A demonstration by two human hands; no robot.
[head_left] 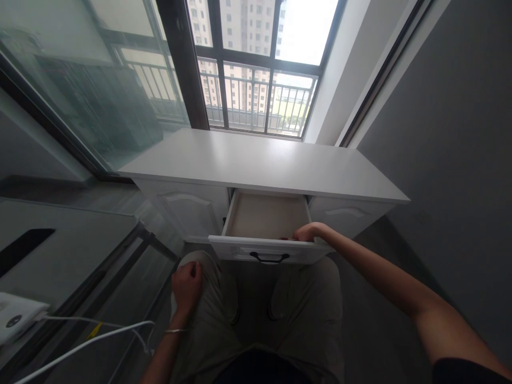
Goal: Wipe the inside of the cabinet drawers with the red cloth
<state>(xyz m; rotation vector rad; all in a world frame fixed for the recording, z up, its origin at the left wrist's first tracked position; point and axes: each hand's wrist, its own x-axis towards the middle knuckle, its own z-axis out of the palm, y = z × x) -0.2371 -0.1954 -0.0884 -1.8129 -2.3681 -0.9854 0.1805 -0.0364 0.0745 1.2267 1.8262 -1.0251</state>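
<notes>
A white drawer (272, 216) is pulled out from the middle of a white cabinet (256, 162). Its pale inside shows, and a dark curved handle (269, 258) sits on the drawer front (230, 247). My right hand (308, 231) reaches into the drawer at its front right corner, just behind the front panel. That panel hides most of its fingers; a small reddish patch shows beside them, too unclear to name. Resting on my left knee, my left hand (188, 282) is loosely curled, with nothing visible in it.
On the left stands a table (92, 229) bearing a dark flat object (28, 245) and a white device (20, 318) with a white cable (92, 338). Cabinet doors flank the drawer. Behind the cabinet are a glass sliding door and windows; a grey wall (452, 133) rises on the right.
</notes>
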